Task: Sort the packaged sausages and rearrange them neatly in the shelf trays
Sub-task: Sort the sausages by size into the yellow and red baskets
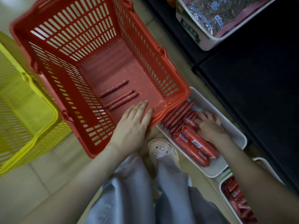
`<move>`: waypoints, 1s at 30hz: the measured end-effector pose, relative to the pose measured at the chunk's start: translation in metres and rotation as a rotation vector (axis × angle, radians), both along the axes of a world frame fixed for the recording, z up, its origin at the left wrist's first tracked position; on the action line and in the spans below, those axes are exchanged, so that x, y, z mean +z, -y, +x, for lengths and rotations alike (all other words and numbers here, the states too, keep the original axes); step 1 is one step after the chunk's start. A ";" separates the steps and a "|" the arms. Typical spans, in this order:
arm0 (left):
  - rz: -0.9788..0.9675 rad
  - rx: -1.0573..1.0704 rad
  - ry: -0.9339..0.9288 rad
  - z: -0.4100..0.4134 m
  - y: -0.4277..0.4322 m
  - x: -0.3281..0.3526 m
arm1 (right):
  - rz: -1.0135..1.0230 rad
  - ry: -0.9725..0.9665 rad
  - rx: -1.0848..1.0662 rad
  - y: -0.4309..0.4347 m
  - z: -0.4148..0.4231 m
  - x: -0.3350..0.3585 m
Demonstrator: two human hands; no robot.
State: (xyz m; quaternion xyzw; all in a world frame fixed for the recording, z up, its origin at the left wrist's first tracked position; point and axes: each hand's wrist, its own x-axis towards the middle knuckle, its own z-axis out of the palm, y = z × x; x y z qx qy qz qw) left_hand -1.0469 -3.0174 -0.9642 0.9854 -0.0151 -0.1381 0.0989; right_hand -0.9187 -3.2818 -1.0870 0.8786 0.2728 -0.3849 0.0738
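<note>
Sausages (179,115) in the tray (215,167) could roll askew under the right hand (210,128), whose grip I cannot tell. Left hand (134,125) rests flat-fingered on the basket (137,70).

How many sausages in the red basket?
3, on the basket floor: one sausage alone, farther from the left hand, and a pair side by side just beyond its fingertips. The hand may hide more.
</note>
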 end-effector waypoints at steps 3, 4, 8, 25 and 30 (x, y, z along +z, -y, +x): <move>-0.010 -0.029 0.041 0.000 0.002 0.000 | -0.004 -0.044 -0.042 0.001 0.000 -0.002; -0.016 -0.036 0.051 0.000 0.001 -0.001 | -0.020 -0.055 -0.031 0.000 0.002 -0.004; -0.015 -0.055 0.093 -0.002 -0.001 -0.005 | -0.023 0.005 0.027 -0.003 0.007 -0.005; -0.827 0.261 0.030 0.030 0.017 0.045 | 1.115 0.127 -1.006 -0.063 -0.023 0.171; -1.357 0.377 -0.588 0.057 0.037 0.089 | 1.602 -0.321 -1.276 -0.096 -0.013 0.230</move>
